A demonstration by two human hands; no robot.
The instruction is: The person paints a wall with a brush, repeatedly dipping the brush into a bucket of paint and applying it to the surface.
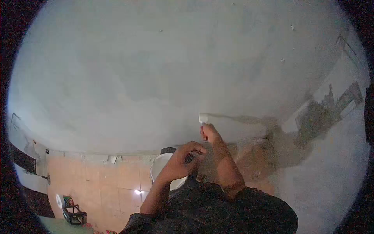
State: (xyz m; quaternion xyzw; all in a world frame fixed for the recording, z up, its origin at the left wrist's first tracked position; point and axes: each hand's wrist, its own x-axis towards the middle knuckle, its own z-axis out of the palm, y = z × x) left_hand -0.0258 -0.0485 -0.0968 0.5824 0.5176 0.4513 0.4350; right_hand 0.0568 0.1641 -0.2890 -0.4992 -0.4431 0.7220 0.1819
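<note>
A pale grey wall [156, 78] fills most of the view. My right hand [209, 132] is closed around the handle of a small tool with a flat white end [203, 117]. Whether it is a brush or a putty knife I cannot make out. The white end is at the lower part of the wall. My left hand [185, 160] hovers in front of a white bucket [159, 165], its fingers loosely bent with a dark gap between thumb and fingers. No held thing shows in it. The hand and forearm hide much of the bucket, including what it contains.
Orange-brown floor tiles [97, 183] lie below the wall. A small black-framed object [74, 212] stands at lower left. Something white [112, 159] lies at the wall's base. Shadows of my arms and dark patches [319, 121] mark the wall on the right.
</note>
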